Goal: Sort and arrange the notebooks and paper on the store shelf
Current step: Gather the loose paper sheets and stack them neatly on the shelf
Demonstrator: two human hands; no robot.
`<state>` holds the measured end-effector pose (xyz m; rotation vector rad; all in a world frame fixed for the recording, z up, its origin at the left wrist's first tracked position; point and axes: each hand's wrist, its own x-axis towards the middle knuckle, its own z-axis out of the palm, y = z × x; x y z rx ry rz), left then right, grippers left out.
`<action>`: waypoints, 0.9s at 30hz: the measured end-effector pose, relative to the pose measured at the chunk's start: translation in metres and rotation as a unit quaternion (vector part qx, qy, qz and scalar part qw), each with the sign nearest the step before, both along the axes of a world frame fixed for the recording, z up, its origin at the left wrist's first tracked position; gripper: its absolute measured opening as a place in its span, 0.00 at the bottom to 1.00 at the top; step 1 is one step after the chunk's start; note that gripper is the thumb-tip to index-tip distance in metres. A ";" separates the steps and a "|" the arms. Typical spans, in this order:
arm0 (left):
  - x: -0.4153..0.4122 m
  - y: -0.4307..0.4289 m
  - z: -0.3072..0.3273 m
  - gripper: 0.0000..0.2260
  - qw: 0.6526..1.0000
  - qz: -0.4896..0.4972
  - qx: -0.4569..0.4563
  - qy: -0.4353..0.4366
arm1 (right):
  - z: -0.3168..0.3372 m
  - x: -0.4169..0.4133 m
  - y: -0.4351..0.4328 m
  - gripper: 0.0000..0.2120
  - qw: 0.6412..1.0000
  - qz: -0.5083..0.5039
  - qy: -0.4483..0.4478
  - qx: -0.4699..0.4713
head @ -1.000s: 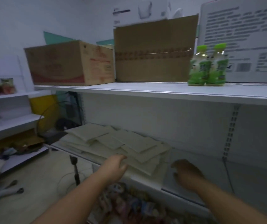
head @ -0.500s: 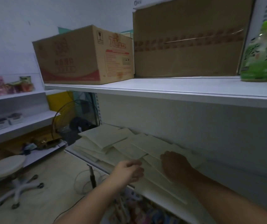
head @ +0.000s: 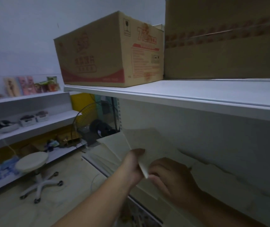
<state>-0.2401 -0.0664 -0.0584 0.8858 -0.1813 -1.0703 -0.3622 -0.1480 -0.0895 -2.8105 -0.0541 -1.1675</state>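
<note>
- The printed cardboard box [head: 108, 51] on the upper shelf [head: 180, 95] is the landmark here. All the task's things lie on the lower shelf [head: 95, 167], beneath that box and a little to its right.
- Directly below the box's right end, a lifted stack of notebooks [head: 139, 140] is tilted up on edge, its near corner pointing back toward the person.
- The left hand [head: 133, 164] grips that stack from its left side with the thumb on the upper edge. Its other fingers are hidden behind the paper.
- The right hand [head: 171, 177], further right of the box than the left, has its fingers curled in on the stack's near corner and pinches it.
- More loose notebooks [head: 108, 153] lie fanned and overlapping flat on the lower shelf, under the box's middle.
- The step in hand looks like gathering: a first bundle is picked up, with most of the pile not yet squared.
- Next, the bundle probably needs its edges tapped even and a spot on the lower shelf. The grip must stay firm, because thin sheets slip and splay easily.
- The light is dim, so I cannot tell notebooks from single sheets.
</note>
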 end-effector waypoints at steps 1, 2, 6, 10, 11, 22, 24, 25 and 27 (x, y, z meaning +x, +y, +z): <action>0.016 0.007 0.002 0.10 0.999 0.022 0.001 -0.024 | -0.001 0.009 -0.002 0.19 1.000 0.008 -0.018 0.019; 0.035 0.015 0.004 0.10 0.998 0.045 0.009 -0.048 | -0.002 0.020 -0.006 0.20 0.998 -0.006 -0.040 0.043; 0.116 0.053 0.009 0.14 0.982 0.149 0.061 -0.094 | -0.011 0.086 -0.018 0.22 0.980 -0.127 0.014 0.154; 0.180 0.091 0.002 0.13 0.975 0.173 0.087 -0.107 | -0.024 0.151 -0.001 0.33 0.944 -0.184 0.240 0.133; 0.194 0.098 0.000 0.14 0.975 0.175 0.092 -0.106 | -0.027 0.164 0.005 0.33 0.934 -0.199 0.267 0.127; 0.281 0.118 -0.015 0.11 0.979 0.082 0.101 -0.157 | -0.003 0.212 0.020 0.25 0.932 -0.332 0.087 0.114; 0.284 0.104 -0.016 0.15 0.974 0.092 0.075 -0.191 | 0.007 0.215 0.026 0.22 0.940 -0.332 -0.044 0.063; 0.281 0.097 -0.015 0.15 0.972 0.094 0.057 -0.209 | 0.013 0.216 0.032 0.16 0.942 -0.323 -0.090 0.031; 0.268 0.082 -0.013 0.12 0.971 0.079 0.018 -0.227 | 0.021 0.226 0.046 0.11 0.945 -0.304 -0.116 -0.016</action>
